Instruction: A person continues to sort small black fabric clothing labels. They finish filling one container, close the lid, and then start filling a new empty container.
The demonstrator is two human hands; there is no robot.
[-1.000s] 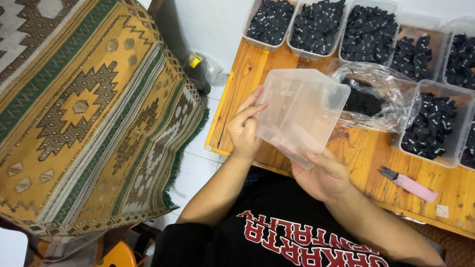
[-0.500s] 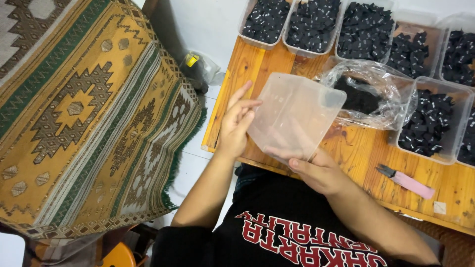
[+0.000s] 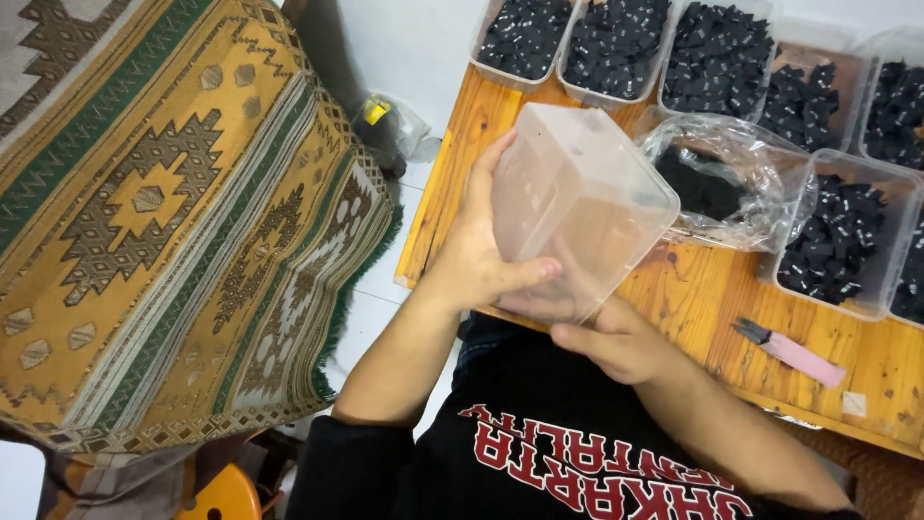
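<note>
Both hands clasp a clear plastic container (image 3: 577, 207), tilted above the near edge of the wooden table (image 3: 693, 299): the left hand (image 3: 476, 260) wraps its side, thumb pressed across the front, while the right hand (image 3: 616, 342) cups it from beneath. Just behind lies a crumpled plastic bag (image 3: 731, 183) of black pieces, with trays of black pieces (image 3: 616, 43) beyond and a pink-handled cutter (image 3: 789, 351) to the right.
</note>
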